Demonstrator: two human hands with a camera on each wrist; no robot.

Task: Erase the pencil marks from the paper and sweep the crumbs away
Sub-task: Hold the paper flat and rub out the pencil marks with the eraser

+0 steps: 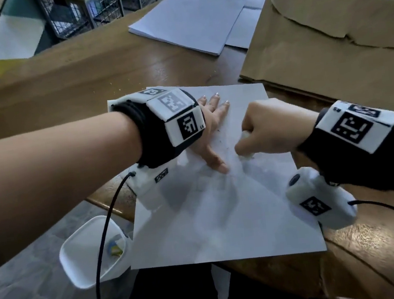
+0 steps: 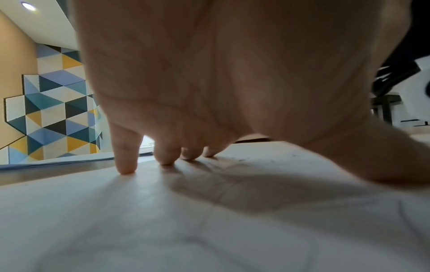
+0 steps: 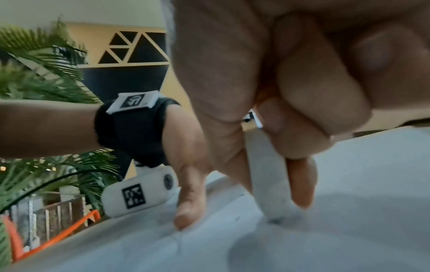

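Observation:
A white sheet of paper [image 1: 223,215] lies on the wooden table, its near edge hanging over the table's front. My left hand [image 1: 212,123] lies flat on the sheet's upper part, fingers spread and fingertips [image 2: 126,168] pressing down. My right hand [image 1: 266,131] grips a white eraser [image 3: 270,185] between thumb and curled fingers, its lower end touching the paper just right of my left thumb [image 3: 188,208]. A few dark eraser crumbs [image 1: 219,130] lie on the paper between the hands. Faint pencil lines [image 2: 223,191] show on the sheet.
A stack of white sheets [image 1: 191,19] lies at the back of the table. A brown paper bag [image 1: 331,43] stands at the right. A white bin [image 1: 92,249] with scraps sits on the floor below the table's left front edge. Black cables hang from both wrist cameras.

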